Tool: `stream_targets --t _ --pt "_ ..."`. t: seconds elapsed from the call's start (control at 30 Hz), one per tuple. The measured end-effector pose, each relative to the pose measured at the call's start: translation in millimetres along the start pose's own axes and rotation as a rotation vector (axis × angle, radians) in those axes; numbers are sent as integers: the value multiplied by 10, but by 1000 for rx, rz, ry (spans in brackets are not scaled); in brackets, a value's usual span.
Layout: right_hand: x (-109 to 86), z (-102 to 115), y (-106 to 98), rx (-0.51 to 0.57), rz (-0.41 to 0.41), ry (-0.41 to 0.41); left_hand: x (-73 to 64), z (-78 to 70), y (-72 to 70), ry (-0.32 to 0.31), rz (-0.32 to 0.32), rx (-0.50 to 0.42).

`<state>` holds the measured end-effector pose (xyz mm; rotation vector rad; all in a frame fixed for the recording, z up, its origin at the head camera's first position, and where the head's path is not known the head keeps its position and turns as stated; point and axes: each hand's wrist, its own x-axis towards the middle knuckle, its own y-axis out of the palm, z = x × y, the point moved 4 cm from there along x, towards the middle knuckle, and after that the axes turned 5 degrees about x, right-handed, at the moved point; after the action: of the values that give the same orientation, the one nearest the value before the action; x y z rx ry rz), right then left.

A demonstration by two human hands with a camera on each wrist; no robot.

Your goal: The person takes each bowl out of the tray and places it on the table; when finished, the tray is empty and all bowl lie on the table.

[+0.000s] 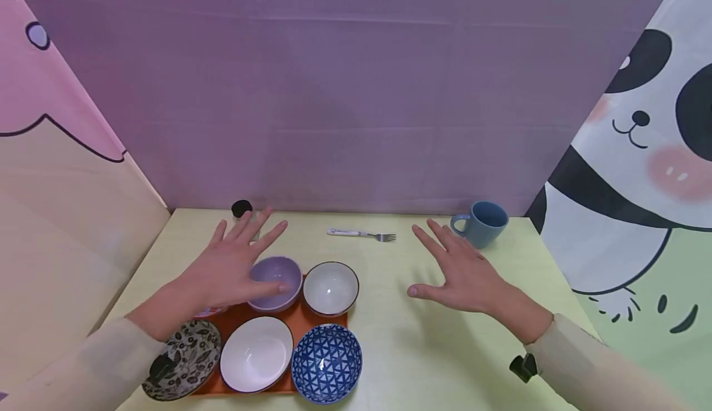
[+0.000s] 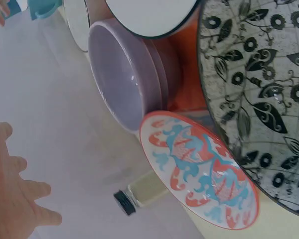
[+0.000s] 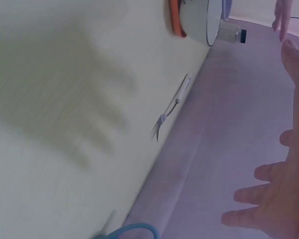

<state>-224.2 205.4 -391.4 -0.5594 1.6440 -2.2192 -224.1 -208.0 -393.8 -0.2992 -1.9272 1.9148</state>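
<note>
My left hand (image 1: pixel 228 272) hovers with spread fingers over the orange tray (image 1: pixel 303 319), partly covering a purple bowl (image 1: pixel 280 269). My right hand (image 1: pixel 467 278) hangs above the table, fingers spread and holding nothing, nearest a blue mug (image 1: pixel 487 228). Also on the tray are a white bowl with a dark rim (image 1: pixel 331 288), a plain white bowl (image 1: pixel 257 354) and a blue triangle-patterned bowl (image 1: pixel 327 363). A black leaf-patterned bowl (image 1: pixel 194 355) sits at the tray's left. The left wrist view shows a red-and-blue patterned dish (image 2: pixel 199 169), mostly hidden in the head view.
A fork (image 1: pixel 361 234) with a white handle lies near the table's back edge. Behind my left hand stands a small clear jar with a black lid (image 1: pixel 241 207). A purple cloth wall (image 1: pixel 356 102) rises behind the table (image 1: pixel 389 349), with printed panels at both sides.
</note>
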Motion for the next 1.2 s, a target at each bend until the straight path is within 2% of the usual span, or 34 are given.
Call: stream_targets --t 0.23,0.43,0.57,0.7,0.83,1.07,1.2 --pt "98 152 99 198 24 52 -195 271 -3 -72 -48 -103" --pt "210 293 316 392 30 70 -439 561 14 -117 -46 -227" --pt "284 374 492 526 49 89 -634 776 74 -167 -36 -309" --pt "336 415 685 614 96 105 -784 957 219 -249 28 -400" --pt "367 426 882 650 139 105 -906 1062 419 -307 103 -505" --pt "424 455 1134 717 174 133 -1129 1119 725 -382 246 -871" --pt "467 495 1196 779 175 176 -1245 1178 800 -421 298 -997"
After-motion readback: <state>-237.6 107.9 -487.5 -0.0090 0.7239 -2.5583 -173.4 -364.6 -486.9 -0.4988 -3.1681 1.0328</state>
